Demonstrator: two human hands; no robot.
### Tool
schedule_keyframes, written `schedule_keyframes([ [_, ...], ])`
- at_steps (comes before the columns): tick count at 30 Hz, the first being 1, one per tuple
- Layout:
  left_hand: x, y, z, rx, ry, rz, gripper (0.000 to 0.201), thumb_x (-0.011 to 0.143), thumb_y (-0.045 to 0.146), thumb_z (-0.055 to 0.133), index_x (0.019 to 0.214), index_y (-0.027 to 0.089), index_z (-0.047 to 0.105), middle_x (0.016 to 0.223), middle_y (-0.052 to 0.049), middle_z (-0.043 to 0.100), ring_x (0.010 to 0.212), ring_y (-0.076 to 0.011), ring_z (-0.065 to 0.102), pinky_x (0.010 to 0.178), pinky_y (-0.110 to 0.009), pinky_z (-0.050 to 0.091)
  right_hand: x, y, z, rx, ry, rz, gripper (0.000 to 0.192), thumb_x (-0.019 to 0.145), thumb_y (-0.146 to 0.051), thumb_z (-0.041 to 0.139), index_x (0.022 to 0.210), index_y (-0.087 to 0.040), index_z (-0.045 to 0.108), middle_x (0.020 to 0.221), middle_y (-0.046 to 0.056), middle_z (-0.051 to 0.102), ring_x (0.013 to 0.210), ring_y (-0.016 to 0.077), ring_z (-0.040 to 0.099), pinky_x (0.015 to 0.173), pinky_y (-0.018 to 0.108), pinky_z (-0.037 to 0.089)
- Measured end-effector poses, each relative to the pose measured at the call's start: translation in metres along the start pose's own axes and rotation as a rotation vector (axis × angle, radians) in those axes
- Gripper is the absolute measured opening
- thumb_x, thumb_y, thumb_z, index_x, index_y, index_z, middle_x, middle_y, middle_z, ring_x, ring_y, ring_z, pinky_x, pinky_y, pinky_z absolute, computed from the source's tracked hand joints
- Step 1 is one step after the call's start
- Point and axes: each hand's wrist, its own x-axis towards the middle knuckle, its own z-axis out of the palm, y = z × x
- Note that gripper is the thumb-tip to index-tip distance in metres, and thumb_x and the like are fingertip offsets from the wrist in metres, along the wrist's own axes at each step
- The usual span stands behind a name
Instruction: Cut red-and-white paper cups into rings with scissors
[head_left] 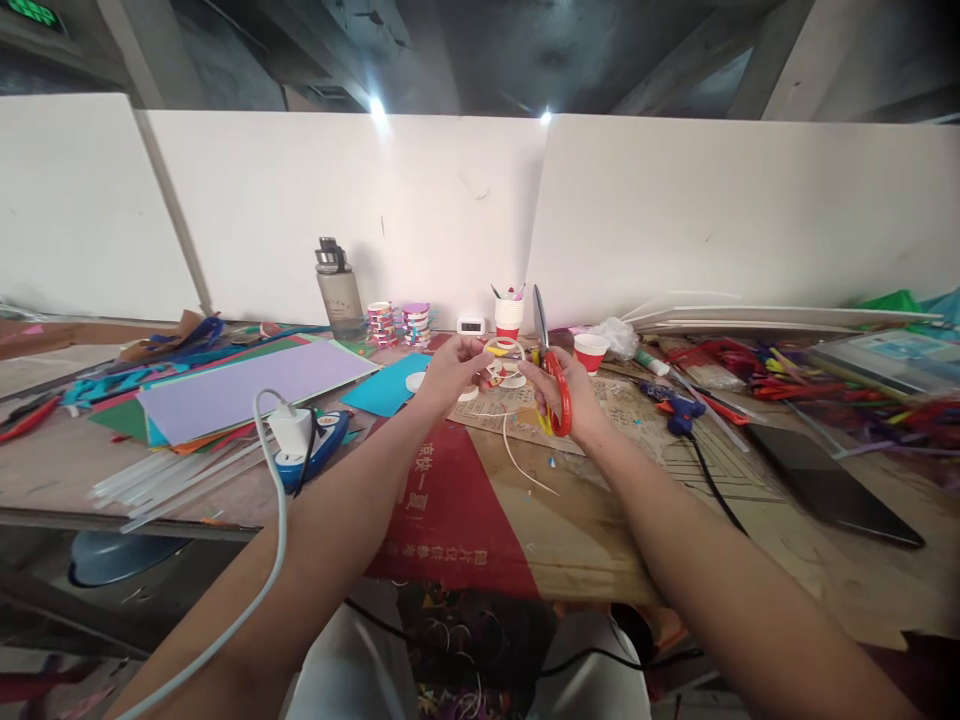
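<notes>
My right hand [568, 388] holds red-handled scissors [553, 385] with the blade pointing up. Just to the left of it, my left hand [450, 370] pinches a white paper ring [503, 349] held between the two hands above the table. A thin white paper strip [521, 462] trails down from the ring onto the cardboard [600, 500]. Under the hands lie several small white paper rings [513, 380] and a red sheet with printed characters [450, 510].
Coloured paper sheets [247, 385] and a white charger with its cable [289, 432] lie at left. A water bottle [337, 290], tape rolls [397, 322], paper cups [590, 352] and a small clock [471, 324] stand at the back. At right are a blue glue gun [679, 408], craft sticks [795, 375] and a dark tablet [832, 485].
</notes>
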Motion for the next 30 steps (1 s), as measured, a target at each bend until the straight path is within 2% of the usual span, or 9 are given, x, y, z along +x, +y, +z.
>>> schedule_keyframes([
  [3, 0.001, 0.001, -0.002, -0.138, -0.067, -0.039, 0.042, 0.064, 0.026, 0.091, 0.089, 0.013, 0.060, 0.071, 0.001, 0.066, 0.054, -0.0090, 0.060, 0.049, -0.022, 0.046, 0.006, 0.004, -0.004, 0.054, 0.033, 0.041, 0.055, 0.066, -0.059, 0.084, 0.086, -0.024, 0.046, 0.046, -0.013, 0.043, 0.036, 0.0079, 0.041, 0.034, 0.019, 0.036],
  [8, 0.001, -0.001, -0.004, -0.180, -0.162, -0.109, 0.052, 0.063, 0.030, 0.093, 0.106, 0.012, 0.069, 0.076, -0.001, 0.069, 0.053, -0.0080, 0.059, 0.049, -0.022, 0.044, 0.005, -0.002, -0.004, 0.135, -0.062, 0.195, 0.042, 0.075, -0.051, 0.077, 0.076, -0.023, 0.046, 0.050, -0.009, 0.048, 0.037, 0.0070, 0.042, 0.034, 0.018, 0.035],
  [11, 0.000, -0.002, -0.002, -0.218, -0.127, -0.140, 0.050, 0.063, 0.026, 0.093, 0.105, 0.012, 0.071, 0.075, -0.002, 0.069, 0.054, -0.0073, 0.058, 0.049, -0.021, 0.042, 0.004, -0.006, -0.002, 0.164, -0.073, 0.225, 0.032, 0.080, -0.043, 0.072, 0.075, -0.022, 0.047, 0.051, -0.009, 0.048, 0.038, 0.0065, 0.041, 0.034, 0.017, 0.034],
  [15, 0.001, 0.001, -0.003, -0.305, -0.019, -0.170, 0.034, 0.065, 0.020, 0.090, 0.092, 0.010, 0.071, 0.069, -0.001, 0.066, 0.052, -0.0054, 0.053, 0.048, -0.019, 0.040, 0.006, -0.006, -0.002, 0.079, 0.004, 0.220, 0.029, 0.083, -0.038, 0.070, 0.077, -0.023, 0.046, 0.048, -0.010, 0.045, 0.038, 0.0081, 0.041, 0.034, 0.018, 0.035],
  [18, 0.005, 0.005, -0.009, -0.372, 0.098, -0.177, 0.020, 0.073, 0.018, 0.084, 0.080, 0.010, 0.067, 0.062, 0.002, 0.059, 0.050, -0.0051, 0.050, 0.045, -0.018, 0.037, 0.010, -0.002, -0.008, -0.118, 0.047, 0.207, 0.023, 0.088, -0.037, 0.066, 0.081, -0.023, 0.050, 0.047, -0.010, 0.043, 0.039, 0.0108, 0.044, 0.037, 0.021, 0.038],
  [20, 0.008, 0.007, -0.013, -0.401, 0.160, -0.194, 0.015, 0.079, 0.017, 0.078, 0.078, 0.011, 0.065, 0.059, 0.003, 0.056, 0.049, -0.0056, 0.049, 0.044, -0.017, 0.037, 0.013, 0.001, -0.014, -0.349, 0.050, 0.165, 0.017, 0.091, -0.036, 0.062, 0.085, -0.021, 0.056, 0.051, -0.006, 0.049, 0.045, 0.0132, 0.051, 0.046, 0.024, 0.045],
  [24, 0.011, 0.008, -0.018, -0.404, 0.258, -0.238, 0.019, 0.090, 0.018, 0.065, 0.073, 0.013, 0.059, 0.056, 0.003, 0.053, 0.046, -0.0060, 0.049, 0.044, -0.017, 0.038, 0.017, 0.006, -0.024, -0.933, -0.031, 0.063, 0.016, 0.092, -0.030, 0.061, 0.095, -0.018, 0.070, 0.088, 0.009, 0.074, 0.086, 0.0233, 0.070, 0.079, 0.032, 0.053],
  [26, 0.012, 0.006, -0.020, -0.376, 0.306, -0.254, 0.021, 0.092, 0.018, 0.063, 0.072, 0.013, 0.059, 0.055, 0.003, 0.052, 0.045, -0.0058, 0.048, 0.044, -0.017, 0.039, 0.018, 0.007, -0.027, -1.114, -0.088, 0.094, 0.020, 0.092, -0.027, 0.058, 0.104, -0.018, 0.072, 0.105, 0.013, 0.075, 0.101, 0.0273, 0.070, 0.086, 0.034, 0.052],
  [30, 0.015, -0.001, -0.026, -0.318, 0.361, -0.243, 0.015, 0.089, 0.014, 0.066, 0.074, 0.012, 0.061, 0.056, 0.002, 0.055, 0.046, -0.0061, 0.050, 0.044, -0.017, 0.039, 0.018, 0.005, -0.034, -1.311, -0.142, 0.196, 0.032, 0.094, -0.032, 0.053, 0.118, -0.017, 0.070, 0.117, 0.017, 0.073, 0.110, 0.0299, 0.069, 0.087, 0.035, 0.052],
])
